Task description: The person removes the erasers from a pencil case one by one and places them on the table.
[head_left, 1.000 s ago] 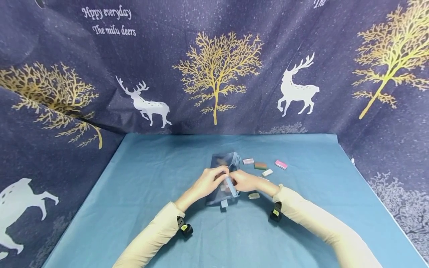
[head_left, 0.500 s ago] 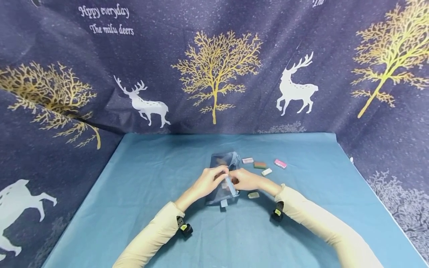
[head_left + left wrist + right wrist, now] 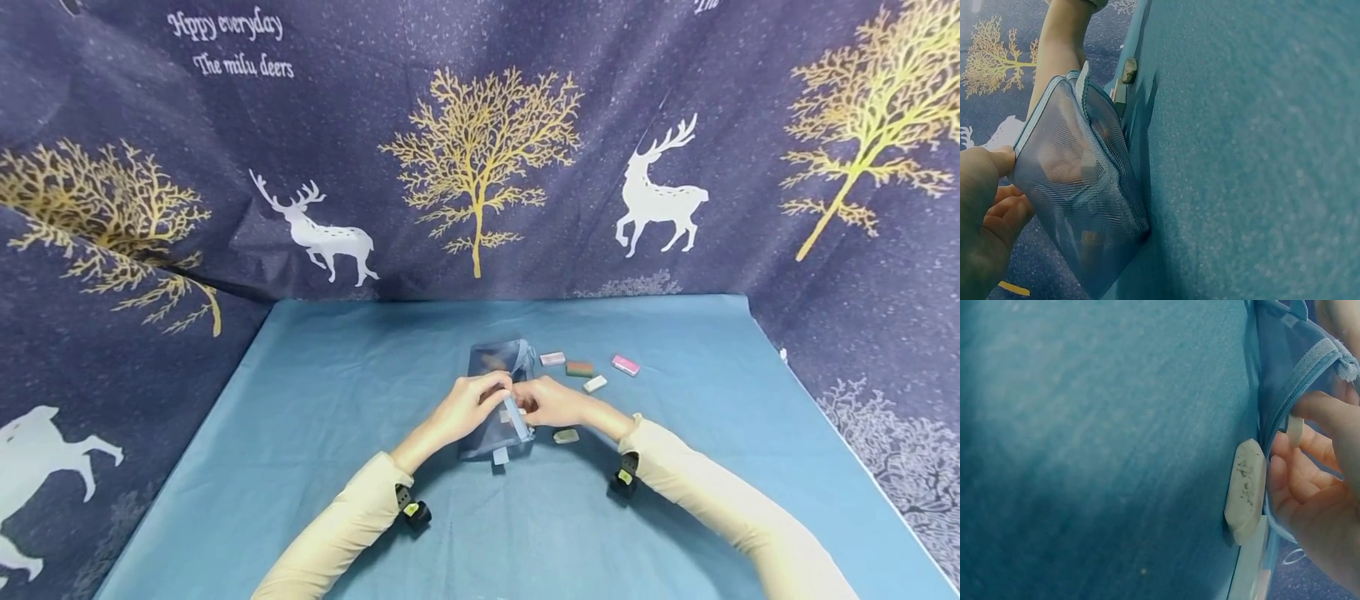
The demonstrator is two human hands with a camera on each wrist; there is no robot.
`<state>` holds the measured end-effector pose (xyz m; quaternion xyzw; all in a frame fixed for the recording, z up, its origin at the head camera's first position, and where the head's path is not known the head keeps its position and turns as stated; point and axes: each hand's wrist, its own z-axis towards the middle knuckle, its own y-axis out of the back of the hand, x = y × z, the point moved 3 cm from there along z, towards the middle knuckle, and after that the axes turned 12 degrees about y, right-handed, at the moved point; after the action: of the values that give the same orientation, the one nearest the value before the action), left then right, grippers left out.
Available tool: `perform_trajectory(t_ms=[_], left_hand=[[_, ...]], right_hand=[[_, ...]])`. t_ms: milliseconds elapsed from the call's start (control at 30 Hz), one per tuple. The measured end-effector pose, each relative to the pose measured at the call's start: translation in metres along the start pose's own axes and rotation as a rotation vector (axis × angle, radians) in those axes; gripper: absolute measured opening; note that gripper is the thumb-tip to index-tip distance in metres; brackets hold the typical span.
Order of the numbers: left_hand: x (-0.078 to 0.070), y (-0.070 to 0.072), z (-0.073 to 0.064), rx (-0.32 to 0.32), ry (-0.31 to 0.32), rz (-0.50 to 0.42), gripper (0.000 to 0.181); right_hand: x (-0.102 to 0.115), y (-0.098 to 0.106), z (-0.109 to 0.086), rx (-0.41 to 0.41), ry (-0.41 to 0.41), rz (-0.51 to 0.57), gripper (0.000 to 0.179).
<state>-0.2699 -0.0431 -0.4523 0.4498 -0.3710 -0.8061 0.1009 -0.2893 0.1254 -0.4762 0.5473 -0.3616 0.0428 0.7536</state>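
Observation:
A blue mesh zipper pouch (image 3: 483, 442) sits in the middle of the blue cloth, its zipped mouth parted. My left hand (image 3: 476, 400) pinches one edge of that mouth between thumb and fingers, which the left wrist view also shows. Inside the mouth, the fingers of my right hand (image 3: 551, 402) hold a small pale eraser (image 3: 1295, 430), partly hidden by the fingers. Several blurred shapes show through the mesh. Just outside the pouch, near my right hand, lies a worn whitish eraser (image 3: 1247, 490) with dark specks.
Right of the pouch lie a pink eraser (image 3: 626, 365), a brown-and-green eraser (image 3: 579, 368), a white eraser (image 3: 595, 383) and a pale pinkish one (image 3: 552, 358). A dark curtain with deer and trees hangs behind the blue cloth (image 3: 360, 350).
The head view has shifted slightly. My right fingers have moved a little at the pouch mouth, and a pale thing beside the right wrist is out of sight. My left hand keeps its hold.

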Motion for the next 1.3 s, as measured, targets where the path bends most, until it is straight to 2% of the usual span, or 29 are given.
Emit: perform_trajectory(t_ms=[367,600,1300], left_hand=[[-0.0008,-0.0013,-0.0013,-0.003,-0.006,0.0,0.011],[0.0024,-0.0033,-0.0002,0.007,0.004,0.001,0.008],[0.0018,-0.0039,0.0006,0.001,0.014,0.036,0.015]], right_hand=[[-0.0001,0.0008,-0.0014,-0.063,0.042,-0.016,0.015],[0.0014,0.004,-0.0013,-0.1,0.054,-0.034,0.007],[-0.0018,0.0084,-0.0087,-0.177,0.083,-0.04,0.006]])
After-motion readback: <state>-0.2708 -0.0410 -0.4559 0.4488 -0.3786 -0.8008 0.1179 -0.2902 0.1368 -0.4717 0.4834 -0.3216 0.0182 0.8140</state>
